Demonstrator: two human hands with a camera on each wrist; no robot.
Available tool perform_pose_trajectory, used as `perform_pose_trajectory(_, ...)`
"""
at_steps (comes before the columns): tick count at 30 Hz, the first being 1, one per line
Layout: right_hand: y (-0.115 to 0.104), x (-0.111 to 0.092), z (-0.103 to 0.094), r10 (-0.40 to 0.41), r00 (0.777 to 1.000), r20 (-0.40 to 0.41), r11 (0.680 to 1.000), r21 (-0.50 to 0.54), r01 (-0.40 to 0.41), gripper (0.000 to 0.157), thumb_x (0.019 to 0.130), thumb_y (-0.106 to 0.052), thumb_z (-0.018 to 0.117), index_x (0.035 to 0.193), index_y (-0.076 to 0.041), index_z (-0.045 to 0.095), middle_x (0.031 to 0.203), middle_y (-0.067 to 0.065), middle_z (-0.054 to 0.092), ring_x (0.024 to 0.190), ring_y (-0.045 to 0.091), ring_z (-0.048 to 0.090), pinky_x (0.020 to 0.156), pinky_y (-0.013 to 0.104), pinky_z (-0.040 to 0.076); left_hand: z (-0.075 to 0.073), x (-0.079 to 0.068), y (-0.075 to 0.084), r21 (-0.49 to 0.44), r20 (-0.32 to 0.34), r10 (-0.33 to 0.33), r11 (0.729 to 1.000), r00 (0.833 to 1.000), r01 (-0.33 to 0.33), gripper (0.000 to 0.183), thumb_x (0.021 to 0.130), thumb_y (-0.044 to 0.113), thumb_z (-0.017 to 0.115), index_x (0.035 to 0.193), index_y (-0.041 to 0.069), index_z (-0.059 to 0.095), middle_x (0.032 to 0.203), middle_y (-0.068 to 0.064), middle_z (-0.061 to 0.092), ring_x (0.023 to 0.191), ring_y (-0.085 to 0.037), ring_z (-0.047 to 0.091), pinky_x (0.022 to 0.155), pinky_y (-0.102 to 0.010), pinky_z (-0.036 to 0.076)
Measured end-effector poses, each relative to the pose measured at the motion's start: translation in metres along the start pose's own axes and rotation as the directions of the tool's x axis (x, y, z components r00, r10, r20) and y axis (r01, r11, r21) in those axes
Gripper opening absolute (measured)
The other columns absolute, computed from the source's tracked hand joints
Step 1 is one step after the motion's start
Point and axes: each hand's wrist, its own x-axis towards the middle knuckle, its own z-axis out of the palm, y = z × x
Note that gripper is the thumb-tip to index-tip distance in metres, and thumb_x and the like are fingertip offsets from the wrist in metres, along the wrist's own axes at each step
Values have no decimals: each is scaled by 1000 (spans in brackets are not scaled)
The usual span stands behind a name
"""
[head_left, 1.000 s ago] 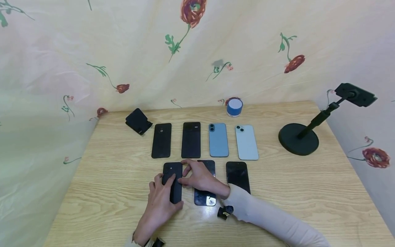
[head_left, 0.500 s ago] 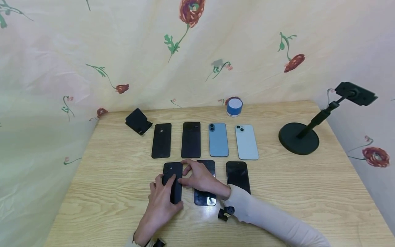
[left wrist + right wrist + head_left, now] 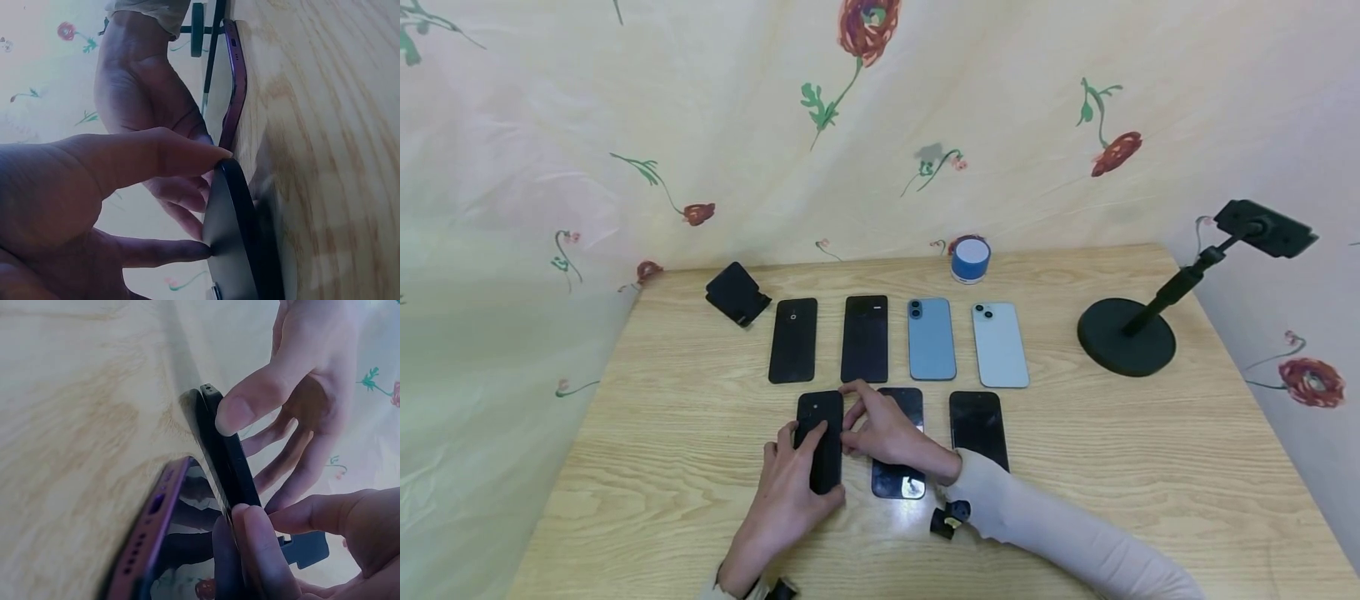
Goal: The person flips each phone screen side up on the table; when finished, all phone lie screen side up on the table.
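Black smartphone: the phone (image 3: 830, 446) shows a matte, dark back upward, with a small camera area near the top left corner, rounded corners and a plain black rim.
Place: front row, leftmost, over the wooden table (image 3: 1075, 492), in front of the black phones of the back row and just left of the purple-edged smartphone (image 3: 891, 481).
Left hand: the hand (image 3: 790, 479) spans the phone and grips it, thumb at the lower right corner, a forefinger on the back, other fingers bent along the left side.
Right hand: the hand (image 3: 883, 433) reaches over the purple-edged smartphone, fingers curled, thumb and forefinger gripping the black smartphone's upper right side; how firmly, I cannot tell.
Head view only: the full layout, with a blue smartphone (image 3: 932, 342) and a pale blue smartphone (image 3: 1001, 346) at the right of the back row, and a black stand (image 3: 1126, 337) further right.
Left wrist view: the black smartphone's thickness, its rim tilted to the camera, a dark shadow on the wood beside it.
Right wrist view: the neighbour's purple rim with a port and a row of small holes, details too small from the head.
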Motion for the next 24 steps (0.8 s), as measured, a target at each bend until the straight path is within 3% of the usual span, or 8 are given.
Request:
perform_pose_trajectory(6,-3,2,-1,-15,1000,-14,998,56,16,65,92,8,67,150,-5,42,104,14,69,73,21,76,65,30,62,-3,-1,-2,-11,1,3,1000,1000,-3,87,75,24,87,154,15,51,155,-30,41,120,-43,49,92,-54,49)
perform_pose_trajectory(14,-7,1,-1,-58,998,-32,994,87,60,61,93,9,65,148,-7,43,103,16,68,73,21,75,66,32,63,-7,-4,-2,-32,-23,59,998,998,-60,88,77,24,85,156,15,47,151,-30,47,120,-41,55,94,-56,49)
perform_pose_trajectory(24,-6,2,0,-67,997,-34,985,156,72,66,95,8,65,155,-5,41,118,22,69,80,26,78,69,34,64,-6,-4,-4,-83,-41,72,994,997,-76,86,78,23,80,157,14,46,149,-23,52,122,-36,57,96,-53,49)
